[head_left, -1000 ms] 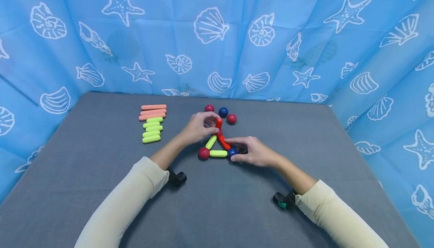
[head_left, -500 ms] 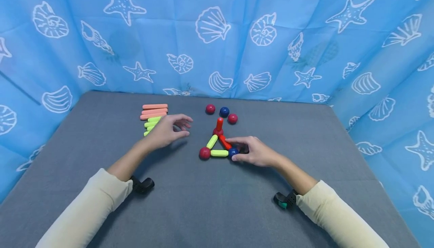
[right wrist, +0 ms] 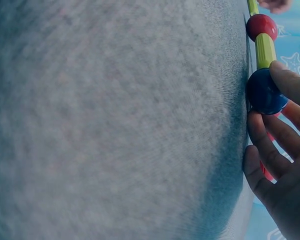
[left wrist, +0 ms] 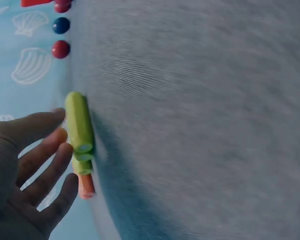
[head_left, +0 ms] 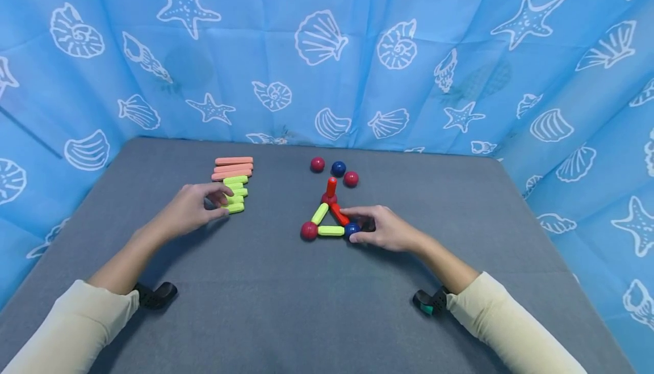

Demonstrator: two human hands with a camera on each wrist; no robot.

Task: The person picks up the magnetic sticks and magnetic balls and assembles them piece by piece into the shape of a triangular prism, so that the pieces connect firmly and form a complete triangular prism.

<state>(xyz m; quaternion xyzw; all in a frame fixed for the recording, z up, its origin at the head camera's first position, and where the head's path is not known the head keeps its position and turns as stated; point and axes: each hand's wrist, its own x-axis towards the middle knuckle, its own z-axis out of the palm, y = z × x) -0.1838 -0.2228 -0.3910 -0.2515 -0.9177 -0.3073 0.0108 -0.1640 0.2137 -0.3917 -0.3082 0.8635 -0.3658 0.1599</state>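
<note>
Right hand (head_left: 382, 228) pinching blue ball (head_left: 350, 229), 4 o'clock on the rod triangle (head_left: 319, 214). Near yellow-green rod (head_left: 331, 231) lies 9–3; slanted red rod (head_left: 338, 213), 11–5, partly finger-hidden. Left hand (head_left: 189, 208) spread, masking yellow-green rods' (head_left: 237, 207) 9-o'clock ends; contact unclear. Upright red rod (head_left: 332, 187) points 12.

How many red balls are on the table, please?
4: one red ball left of the loose blue ball, another to its right, one at the far corner of the triangle, one at its near left corner. Others might be hidden.
</note>
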